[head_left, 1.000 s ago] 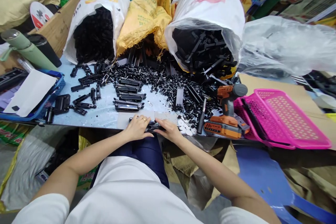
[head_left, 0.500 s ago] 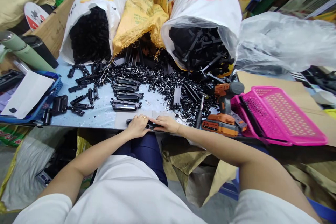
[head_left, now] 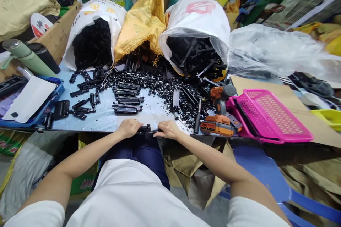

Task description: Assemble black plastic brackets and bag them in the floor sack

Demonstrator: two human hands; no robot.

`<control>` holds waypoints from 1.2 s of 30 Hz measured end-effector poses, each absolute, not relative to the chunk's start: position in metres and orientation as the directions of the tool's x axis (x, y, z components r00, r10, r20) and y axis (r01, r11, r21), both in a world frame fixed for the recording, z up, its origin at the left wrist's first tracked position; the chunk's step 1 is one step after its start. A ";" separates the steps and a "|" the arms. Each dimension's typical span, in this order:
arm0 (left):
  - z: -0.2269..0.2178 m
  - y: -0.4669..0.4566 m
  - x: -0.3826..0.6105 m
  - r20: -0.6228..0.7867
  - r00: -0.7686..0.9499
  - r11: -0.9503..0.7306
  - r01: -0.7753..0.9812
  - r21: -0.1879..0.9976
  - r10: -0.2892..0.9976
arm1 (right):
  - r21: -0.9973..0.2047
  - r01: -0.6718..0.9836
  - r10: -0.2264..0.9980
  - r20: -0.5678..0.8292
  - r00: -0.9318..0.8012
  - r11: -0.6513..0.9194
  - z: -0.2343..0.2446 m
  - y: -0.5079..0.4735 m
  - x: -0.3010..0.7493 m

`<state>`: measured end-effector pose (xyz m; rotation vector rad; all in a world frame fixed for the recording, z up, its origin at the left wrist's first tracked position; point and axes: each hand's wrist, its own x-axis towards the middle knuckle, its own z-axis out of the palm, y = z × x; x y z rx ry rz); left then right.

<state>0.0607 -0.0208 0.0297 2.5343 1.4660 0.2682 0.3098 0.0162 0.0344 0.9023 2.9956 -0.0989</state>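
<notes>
At the table's front edge, my left hand (head_left: 130, 128) and my right hand (head_left: 168, 129) grip opposite ends of a black plastic part (head_left: 146, 130). A short raised piece stands up at its middle, and its ends are hidden in my closed fingers. Behind my hands, several long black assemblies (head_left: 128, 108) lie in a stacked row. To their right spreads a heap of small black parts and metal pins (head_left: 157, 87). A pale flat board (head_left: 144, 117) lies just beyond my fingers.
An orange cordless drill (head_left: 217, 124) and a hammer (head_left: 198, 117) lie to the right, beside pink baskets (head_left: 277, 113). White sacks (head_left: 198, 10) and a yellow sack (head_left: 141, 21) stand at the back. A blue basket (head_left: 57, 94) and a green bottle (head_left: 29, 55) are at left.
My hands have moved apart, and the black part has been turned so that its middle shows between them at the table edge. The head view has shifted slightly.
</notes>
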 end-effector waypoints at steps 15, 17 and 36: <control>0.129 -0.102 0.057 0.616 0.435 -0.717 0.107 0.689 0.657 | -0.658 -0.268 0.263 0.591 -0.763 0.703 0.108 -0.057 0.252; 0.130 -0.112 0.072 0.695 0.293 -0.738 0.059 0.673 0.657 | -0.689 -0.290 0.449 0.677 -0.582 0.664 0.091 -0.071 0.227; 0.025 0.045 0.042 0.120 0.152 -0.181 0.940 0.288 0.981 | -0.439 0.854 0.773 0.425 0.471 -0.279 0.085 0.058 0.464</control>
